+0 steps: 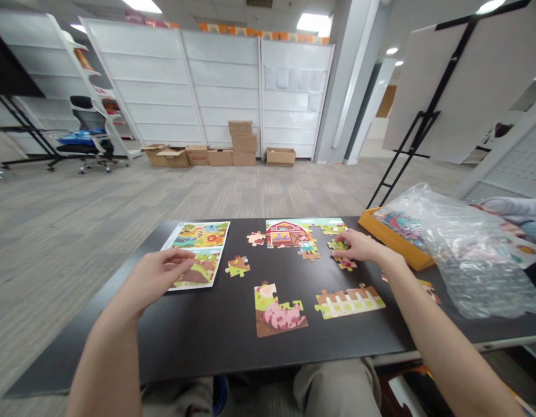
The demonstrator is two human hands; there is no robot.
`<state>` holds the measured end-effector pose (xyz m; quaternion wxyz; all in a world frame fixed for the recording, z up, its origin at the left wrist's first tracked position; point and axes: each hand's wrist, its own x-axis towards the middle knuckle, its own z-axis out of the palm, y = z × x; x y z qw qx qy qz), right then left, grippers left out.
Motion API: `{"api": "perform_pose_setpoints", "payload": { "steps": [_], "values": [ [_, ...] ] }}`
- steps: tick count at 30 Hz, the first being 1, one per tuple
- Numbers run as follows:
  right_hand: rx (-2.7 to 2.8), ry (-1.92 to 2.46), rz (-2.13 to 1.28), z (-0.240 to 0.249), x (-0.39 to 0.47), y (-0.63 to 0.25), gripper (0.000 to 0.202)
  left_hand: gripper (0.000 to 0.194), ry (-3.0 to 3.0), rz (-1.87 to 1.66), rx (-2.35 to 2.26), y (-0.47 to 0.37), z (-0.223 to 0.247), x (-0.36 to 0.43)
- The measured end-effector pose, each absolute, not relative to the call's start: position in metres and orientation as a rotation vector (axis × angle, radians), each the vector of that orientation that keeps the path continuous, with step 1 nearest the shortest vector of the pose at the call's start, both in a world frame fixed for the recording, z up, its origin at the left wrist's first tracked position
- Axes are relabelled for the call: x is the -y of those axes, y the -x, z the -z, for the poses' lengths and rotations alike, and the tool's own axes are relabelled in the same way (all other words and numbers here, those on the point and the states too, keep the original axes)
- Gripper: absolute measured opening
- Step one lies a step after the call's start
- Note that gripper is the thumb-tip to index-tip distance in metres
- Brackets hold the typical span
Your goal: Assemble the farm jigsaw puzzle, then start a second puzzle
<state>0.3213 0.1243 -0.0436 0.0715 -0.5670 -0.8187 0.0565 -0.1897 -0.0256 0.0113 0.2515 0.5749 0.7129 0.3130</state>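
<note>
My left hand [157, 278] lies over the lower part of a printed picture sheet [200, 236], fingers loosely stretched, with nothing visible in them. At the right of the table, my right hand [358, 245] has its fingertips on a green jigsaw puzzle piece [336, 245], just above a piece with a pink animal [346, 263]. The joined barn section [289, 233] sits to its left. Closer to me are a joined pig section [281, 313] and a joined white fence section [350, 302]. A loose brown-and-green piece [238, 266] and a cream-and-brown piece [256, 238] lie between the sheet and the barn.
An orange box [398, 240] of puzzle pieces and a clear plastic bag [471, 255] occupy the table's right side. More pieces [429, 289] lie partly behind my right forearm. The black table's [198, 347] front edge runs above my legs. Cardboard boxes [244, 142] stand by the far shelves.
</note>
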Motion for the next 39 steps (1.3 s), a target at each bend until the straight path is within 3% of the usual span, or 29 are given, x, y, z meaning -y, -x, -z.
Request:
{"api": "perform_pose_setpoints", "payload": {
  "steps": [4, 9, 12, 14, 20, 26, 29, 34, 39],
  "values": [
    [2.479, 1.704, -0.165, 0.046, -0.125, -0.323, 0.057, 0.056, -1.467, -0.984, -1.748, 0.158, -0.021, 0.029],
    [2.443, 1.598, -0.192, 0.042, -0.125, -0.323, 0.057, 0.046, -1.469, -0.913, -1.452, 0.108, -0.014, 0.020],
    [2.333, 1.441, -0.221, 0.028, -0.118, -0.312, 0.046, 0.037, -1.459, -0.882, -1.347, 0.081, -0.006, 0.014],
    [2.256, 1.340, -0.366, 0.018, -0.107, -0.295, 0.041, 0.031, -1.455, -0.891, -1.296, 0.065, -0.003, 0.011],
    [2.346, 0.874, -1.288, 0.007, -0.063, -0.232, 0.037, 0.018, -1.511, -0.843, -1.249, 0.027, 0.001, 0.008],
    [2.396, 0.860, -1.559, 0.014, -0.057, -0.223, 0.035, 0.013, -1.627, -0.744, -1.160, 0.010, 0.014, 0.015],
    [2.398, 0.901, -1.707, 0.015, -0.060, -0.230, 0.039, 0.017, -1.886, -0.626, -1.175, 0.012, 0.014, 0.025],
    [2.429, 0.963, -1.892, 0.015, -0.058, -0.232, 0.044, 0.052, -2.340, -0.260, -1.258, 0.015, 0.008, 0.047],
    [2.515, 1.071, -1.801, 0.009, -0.052, -0.227, 0.041, 0.039, -2.373, -0.212, -1.302, 0.017, 0.009, 0.052]
  ]
}}
